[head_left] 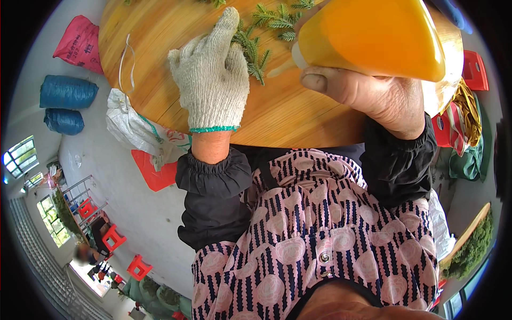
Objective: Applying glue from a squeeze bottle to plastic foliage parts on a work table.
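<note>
My left hand (212, 80) wears a white knitted glove with a green cuff. It rests over the round wooden table (298, 120), its index finger pointing away and the other fingers curled. Between thumb and index finger it seems to hold a green evergreen sprig (255, 56); the grip is partly hidden. My bare right hand (368, 96) grips an orange plastic bottle (370, 37), tilted with its whitish tip toward the left. More evergreen sprigs (280, 20) lie on the table just beyond.
A white loop of strap (124, 66) lies at the table's left edge. Beside the table sit a white woven sack (129, 120), blue bundles (68, 92) and a pink-red bag (80, 44). Red stools (139, 268) and a person (96, 248) are farther off at lower left.
</note>
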Available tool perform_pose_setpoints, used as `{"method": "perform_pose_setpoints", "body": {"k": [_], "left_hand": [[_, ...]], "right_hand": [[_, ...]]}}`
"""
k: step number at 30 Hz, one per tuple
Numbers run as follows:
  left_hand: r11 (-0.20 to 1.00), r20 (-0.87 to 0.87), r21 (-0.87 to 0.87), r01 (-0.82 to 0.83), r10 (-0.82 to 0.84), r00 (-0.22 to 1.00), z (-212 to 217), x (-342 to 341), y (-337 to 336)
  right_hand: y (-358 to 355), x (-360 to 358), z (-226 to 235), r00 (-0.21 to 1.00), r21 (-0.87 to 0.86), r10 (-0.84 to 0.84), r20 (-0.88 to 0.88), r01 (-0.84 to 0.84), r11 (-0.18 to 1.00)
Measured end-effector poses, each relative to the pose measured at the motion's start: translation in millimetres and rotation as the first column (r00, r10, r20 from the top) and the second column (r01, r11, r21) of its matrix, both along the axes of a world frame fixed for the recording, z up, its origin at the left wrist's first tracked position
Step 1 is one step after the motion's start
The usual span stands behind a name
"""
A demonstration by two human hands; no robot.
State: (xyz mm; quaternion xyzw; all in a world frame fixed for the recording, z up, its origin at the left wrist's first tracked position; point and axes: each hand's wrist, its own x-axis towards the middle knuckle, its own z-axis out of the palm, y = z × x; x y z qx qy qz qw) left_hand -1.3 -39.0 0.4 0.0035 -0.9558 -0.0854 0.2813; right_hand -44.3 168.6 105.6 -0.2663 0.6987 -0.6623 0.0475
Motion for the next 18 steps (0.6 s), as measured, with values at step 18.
{"method": "perform_pose_setpoints", "body": {"k": [18], "left_hand": [[0.921,-0.149,0.312,0.234,-0.195,0.969,23.0,-61.4,76.6]], "right_hand": [[22.9,-41.9,-25.7,0.971,-0.681,-0.221,0.086,0.219,0.699]]}}
